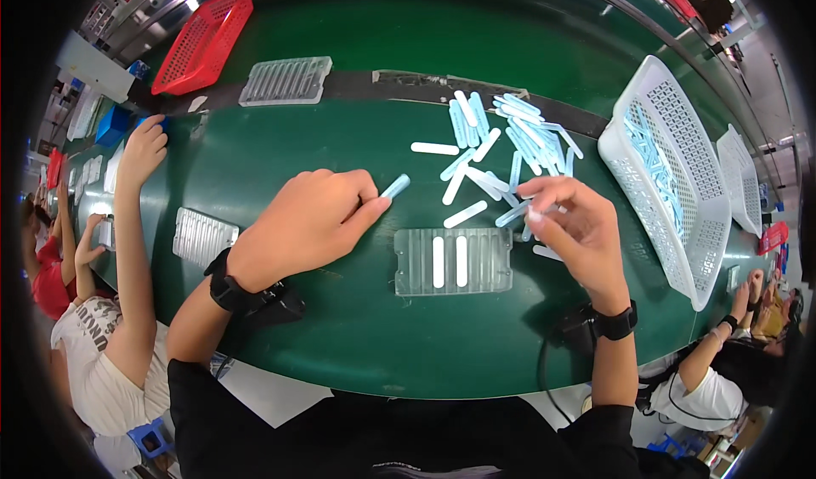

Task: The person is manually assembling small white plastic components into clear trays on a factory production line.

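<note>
My left hand (310, 224) is closed, pinching a light-blue rounded strip (397, 186) that sticks out past thumb and forefinger. To the right, my right hand (586, 241) curls at the near side of the loose strips, thumb and fingers drawn together. Something small and whitish shows at its fingertips, too little to make out. Between the hands lies a clear ribbed tray (411, 262). Two white strips (439, 262) stand side by side in its slots. Beyond it is a loose pile of blue and white strips (525, 135), some overlapping.
A white perforated basket (625, 152) holding blue strips stands at the right. Other clear trays lie at the left (204, 237) and at the back (285, 81), near a red basket (200, 45). A person's arm (133, 232) reaches over the table at left.
</note>
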Demonstrator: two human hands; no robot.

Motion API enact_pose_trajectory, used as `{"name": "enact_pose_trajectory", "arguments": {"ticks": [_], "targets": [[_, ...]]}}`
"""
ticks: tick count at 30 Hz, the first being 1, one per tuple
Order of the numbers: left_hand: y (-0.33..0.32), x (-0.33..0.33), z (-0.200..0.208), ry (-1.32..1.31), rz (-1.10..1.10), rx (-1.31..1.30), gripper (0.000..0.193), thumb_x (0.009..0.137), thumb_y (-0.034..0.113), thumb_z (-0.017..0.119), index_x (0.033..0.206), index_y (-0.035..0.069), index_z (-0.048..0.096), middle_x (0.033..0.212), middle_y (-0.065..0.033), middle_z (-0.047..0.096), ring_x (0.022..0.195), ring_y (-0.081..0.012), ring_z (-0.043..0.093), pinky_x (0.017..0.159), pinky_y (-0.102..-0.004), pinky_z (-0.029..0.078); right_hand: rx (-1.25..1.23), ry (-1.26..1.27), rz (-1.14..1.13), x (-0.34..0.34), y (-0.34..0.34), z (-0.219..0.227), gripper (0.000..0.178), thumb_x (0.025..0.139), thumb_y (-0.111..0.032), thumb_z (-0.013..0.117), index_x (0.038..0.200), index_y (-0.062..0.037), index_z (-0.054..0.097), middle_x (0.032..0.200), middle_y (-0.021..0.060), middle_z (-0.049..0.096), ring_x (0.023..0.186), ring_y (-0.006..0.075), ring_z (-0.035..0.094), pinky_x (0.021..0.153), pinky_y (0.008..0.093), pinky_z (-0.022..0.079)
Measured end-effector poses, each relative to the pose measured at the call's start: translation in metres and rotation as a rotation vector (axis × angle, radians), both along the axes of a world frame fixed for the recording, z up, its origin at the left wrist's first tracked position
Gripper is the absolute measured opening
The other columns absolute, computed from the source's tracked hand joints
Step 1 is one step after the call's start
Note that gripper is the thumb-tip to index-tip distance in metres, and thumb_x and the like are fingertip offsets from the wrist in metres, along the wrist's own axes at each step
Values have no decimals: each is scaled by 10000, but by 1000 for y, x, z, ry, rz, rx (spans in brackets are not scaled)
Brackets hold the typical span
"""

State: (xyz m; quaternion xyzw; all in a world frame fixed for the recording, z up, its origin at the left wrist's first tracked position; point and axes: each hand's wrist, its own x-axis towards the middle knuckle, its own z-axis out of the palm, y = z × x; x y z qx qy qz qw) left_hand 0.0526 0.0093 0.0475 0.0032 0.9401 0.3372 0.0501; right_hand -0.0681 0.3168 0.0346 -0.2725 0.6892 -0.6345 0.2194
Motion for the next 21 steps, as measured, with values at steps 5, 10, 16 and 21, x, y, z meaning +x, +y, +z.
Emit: {"name": "enact_pose_trajectory", "arguments": {"ticks": [5,10,16,21], "targets": [[12,3,11,-6,-13,-33,281,959,170,656,727,26,588,574,-131,554,509,-346,538,511,-430,391,226,491,97,0,-6,5,162,783,5,804,895,-109,785,964,31,641,858,170,611,696,320,507],[31,14,11,24,-109,-20,304,842,173,702,603,59,553,522,-116,525,478,-345,546,487,-420,406,284,800,280,9,-13,4,237,733,22,781,917,-125,788,963,-4,659,799,202,599,675,338,522],[41,15,8,-31,-204,-54,372,835,304,801,626,98,574,487,-52,511,449,-281,541,470,-381,396,341,819,341,13,-11,18,272,753,-67,788,1012,-146,816,997,8,664,854,209,629,726,343,554],[35,23,4,397,-342,-189,400,878,385,818,1188,141,752,607,-7,576,500,-186,578,464,-310,407,359,961,392,12,-6,20,345,740,-201,827,1084,-166,818,1051,7,664,932,215,647,773,358,577]]}}
